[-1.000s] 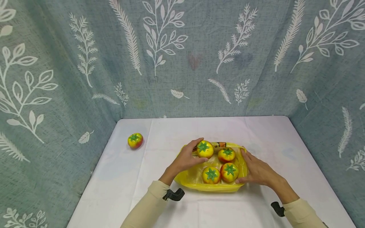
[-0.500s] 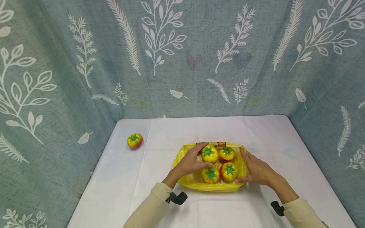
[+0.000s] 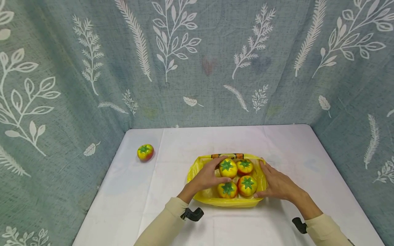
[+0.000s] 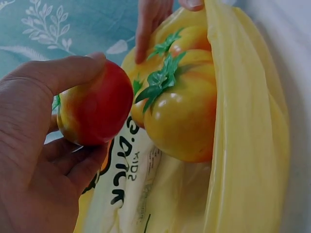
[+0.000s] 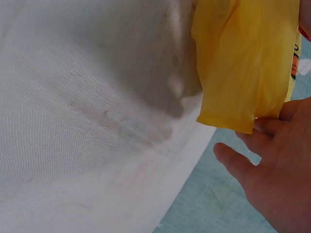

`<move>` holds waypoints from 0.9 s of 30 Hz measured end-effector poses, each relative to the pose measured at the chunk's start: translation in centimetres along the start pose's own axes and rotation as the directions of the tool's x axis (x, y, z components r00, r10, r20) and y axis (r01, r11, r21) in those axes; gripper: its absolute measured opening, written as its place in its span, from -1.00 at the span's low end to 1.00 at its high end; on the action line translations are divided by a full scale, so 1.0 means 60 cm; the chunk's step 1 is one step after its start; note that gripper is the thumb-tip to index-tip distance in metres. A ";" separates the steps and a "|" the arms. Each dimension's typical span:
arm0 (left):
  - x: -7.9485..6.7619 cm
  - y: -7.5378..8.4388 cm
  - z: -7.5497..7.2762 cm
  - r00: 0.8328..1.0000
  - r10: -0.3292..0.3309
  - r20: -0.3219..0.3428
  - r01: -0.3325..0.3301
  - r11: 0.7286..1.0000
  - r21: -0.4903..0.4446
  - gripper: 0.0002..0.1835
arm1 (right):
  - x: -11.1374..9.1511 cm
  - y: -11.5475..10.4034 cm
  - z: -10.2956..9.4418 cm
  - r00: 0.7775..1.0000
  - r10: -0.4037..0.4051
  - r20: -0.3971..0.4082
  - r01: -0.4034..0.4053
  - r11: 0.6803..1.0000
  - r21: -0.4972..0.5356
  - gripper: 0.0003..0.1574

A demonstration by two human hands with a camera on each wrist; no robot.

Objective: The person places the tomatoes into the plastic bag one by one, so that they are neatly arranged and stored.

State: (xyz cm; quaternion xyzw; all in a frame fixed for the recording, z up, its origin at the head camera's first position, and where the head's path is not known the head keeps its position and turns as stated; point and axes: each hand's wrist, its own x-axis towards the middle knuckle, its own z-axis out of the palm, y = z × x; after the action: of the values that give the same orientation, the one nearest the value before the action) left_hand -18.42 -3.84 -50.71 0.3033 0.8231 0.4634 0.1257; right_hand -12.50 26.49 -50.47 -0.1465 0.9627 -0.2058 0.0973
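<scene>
My left hand (image 3: 207,175) holds a yellow-and-red toy tomato (image 3: 228,168) with a green leafy top, over the mouth of a yellow plastic bag (image 3: 215,202). In the left wrist view, thumb and fingers grip this tomato (image 4: 104,104) from both sides. Several similar toy tomatoes (image 3: 247,186) sit inside the bag, grouped toward its right half. My right hand (image 3: 278,181) holds the bag's right end, its thumb at the front corner and its fingers at the back one. In the right wrist view, some fingertips are hidden behind the yellow plastic (image 5: 243,68).
One more toy tomato (image 3: 145,152) lies alone on the white-covered table (image 3: 172,143), at the back left. A patterned blue-green curtain (image 3: 209,61) stands behind and along both sides. Printed lettering (image 4: 125,160) shows on the bag.
My left hand has moved right and slightly toward me with the tomato, bringing it beside the others in the bag. My right hand stays at the bag's right end.
</scene>
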 end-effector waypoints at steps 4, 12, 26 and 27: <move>0.002 -0.003 -0.001 1.000 -0.014 -0.003 0.014 1.000 -0.001 -0.09 | 0.001 0.002 0.001 1.000 0.000 0.002 0.000 1.000 0.007 0.66; 0.006 -0.008 -0.001 1.000 -0.014 -0.013 0.014 1.000 0.006 -0.09 | 0.001 0.004 0.000 1.000 0.005 0.006 -0.006 1.000 0.012 0.67; 0.019 -0.022 0.010 0.998 -0.052 -0.033 0.054 0.997 0.059 -0.09 | 0.002 0.008 0.000 1.000 -0.001 0.011 0.000 1.000 0.026 0.66; 0.020 -0.023 0.011 0.998 -0.054 -0.034 0.056 0.996 0.062 -0.09 | 0.002 0.008 0.000 1.000 0.000 0.013 0.000 1.000 0.029 0.67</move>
State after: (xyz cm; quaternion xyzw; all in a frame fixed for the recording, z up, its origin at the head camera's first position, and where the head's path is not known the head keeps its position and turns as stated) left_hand -19.57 -3.19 -52.10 0.2770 0.8473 0.4383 0.1156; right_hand -12.71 26.88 -50.70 -0.1465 0.9589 -0.2188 0.1056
